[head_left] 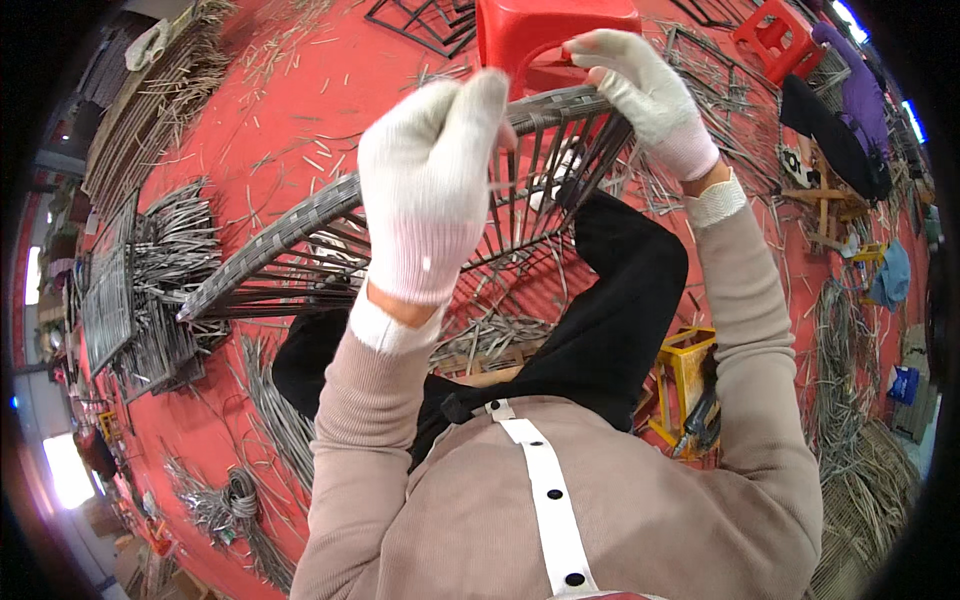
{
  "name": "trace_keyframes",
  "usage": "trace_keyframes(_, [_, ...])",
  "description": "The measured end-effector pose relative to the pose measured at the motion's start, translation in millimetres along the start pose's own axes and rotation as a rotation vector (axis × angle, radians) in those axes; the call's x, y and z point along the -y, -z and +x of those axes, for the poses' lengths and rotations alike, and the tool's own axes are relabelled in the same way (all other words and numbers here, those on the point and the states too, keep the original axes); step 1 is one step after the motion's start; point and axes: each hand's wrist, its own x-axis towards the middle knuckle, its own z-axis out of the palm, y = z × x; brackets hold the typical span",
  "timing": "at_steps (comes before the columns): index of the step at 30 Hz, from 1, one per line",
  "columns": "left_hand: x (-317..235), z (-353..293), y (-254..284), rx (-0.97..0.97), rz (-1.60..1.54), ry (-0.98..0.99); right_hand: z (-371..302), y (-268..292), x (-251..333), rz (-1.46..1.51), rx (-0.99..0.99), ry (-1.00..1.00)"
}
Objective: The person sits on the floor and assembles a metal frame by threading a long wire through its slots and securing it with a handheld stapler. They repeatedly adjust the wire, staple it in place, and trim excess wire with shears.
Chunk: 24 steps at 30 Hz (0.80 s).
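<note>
A furniture frame wrapped in grey woven strips [290, 225] lies across my legs. Its wrapped rail curves from the lower left up to the right, and long dark strips stretch below it. My left hand [425, 190], in a white knitted glove with a pink cuff, is closed above the middle of the rail. Whatever it may pinch is hidden by the hand. At the rail's right end my right hand [650, 105], gloved alike, has its fingers apart and loosely curved. I cannot tell whether it touches the rail.
A red plastic stool [555, 30] stands just beyond the frame. Beside my right leg is a yellow metal stand [682, 385] with a black-handled tool [703, 420]. Stacked woven panels [150, 290] lie left, and loose strips [240, 500] litter the red floor. Another red stool [780, 40] stands far right.
</note>
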Motion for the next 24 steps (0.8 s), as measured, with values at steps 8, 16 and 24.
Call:
trace_keyframes(8, [97.0,-30.3,-8.2,0.223,0.237,-0.142,10.8,-35.7,8.8,-0.802,0.318,0.377])
trace_keyframes(16, [103.1,-15.4,-38.5,-0.109,-0.687,0.657,5.3,-54.6,2.3,-0.774,0.171,0.358])
trace_keyframes(24, [9.6,-42.1,55.7,-0.026,-0.089,0.178,15.3,-62.2,12.3,-0.252,0.352,0.176])
